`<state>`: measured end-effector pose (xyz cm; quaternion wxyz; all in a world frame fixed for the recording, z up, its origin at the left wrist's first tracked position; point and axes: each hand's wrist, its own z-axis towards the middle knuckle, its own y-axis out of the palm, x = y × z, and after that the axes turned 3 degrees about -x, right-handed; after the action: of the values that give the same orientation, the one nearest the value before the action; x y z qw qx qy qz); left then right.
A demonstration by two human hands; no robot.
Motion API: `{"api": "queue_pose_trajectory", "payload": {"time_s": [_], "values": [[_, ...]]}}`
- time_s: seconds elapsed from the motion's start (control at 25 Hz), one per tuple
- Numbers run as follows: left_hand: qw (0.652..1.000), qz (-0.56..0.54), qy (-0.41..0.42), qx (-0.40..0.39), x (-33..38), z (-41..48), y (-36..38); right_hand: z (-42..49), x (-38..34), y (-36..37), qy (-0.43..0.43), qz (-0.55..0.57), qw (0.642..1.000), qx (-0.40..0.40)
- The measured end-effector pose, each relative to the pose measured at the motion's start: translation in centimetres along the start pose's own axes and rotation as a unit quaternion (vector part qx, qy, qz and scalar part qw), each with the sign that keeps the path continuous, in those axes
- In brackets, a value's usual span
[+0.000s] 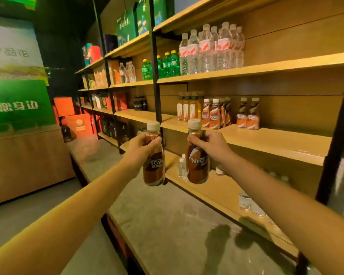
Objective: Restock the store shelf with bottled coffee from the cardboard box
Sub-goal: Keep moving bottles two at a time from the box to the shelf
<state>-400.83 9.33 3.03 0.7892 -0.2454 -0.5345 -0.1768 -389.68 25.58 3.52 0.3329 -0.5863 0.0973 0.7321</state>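
Observation:
My left hand [141,148] grips a brown coffee bottle [154,165] with a white cap, held upright in front of the shelving. In my right hand [211,144] is a second coffee bottle [197,167], also upright, gripped around its upper part. Both bottles hang in the air just below and in front of the middle wooden shelf [266,139]. On that shelf stand several coffee bottles [214,114], with two more [247,114] set apart to the right. The cardboard box is not in view.
Yellow tea bottles [186,107] stand left of the shelved coffee. Water bottles [213,48] and green soda bottles [163,64] fill the shelf above. A black upright post [156,80] divides the bays. Small clear bottles [182,167] sit on the lower shelf. A grey ledge [167,215] lies below.

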Motion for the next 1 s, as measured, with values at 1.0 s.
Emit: {"api": "queue_pose_trajectory", "payload": {"time_s": [1.0], "values": [[0.908,-0.153,0.084,-0.381,-5.1,40.1,20.2,25.9,9.2,-11.0,0.066,-0.088,0.919,0.378]]}}
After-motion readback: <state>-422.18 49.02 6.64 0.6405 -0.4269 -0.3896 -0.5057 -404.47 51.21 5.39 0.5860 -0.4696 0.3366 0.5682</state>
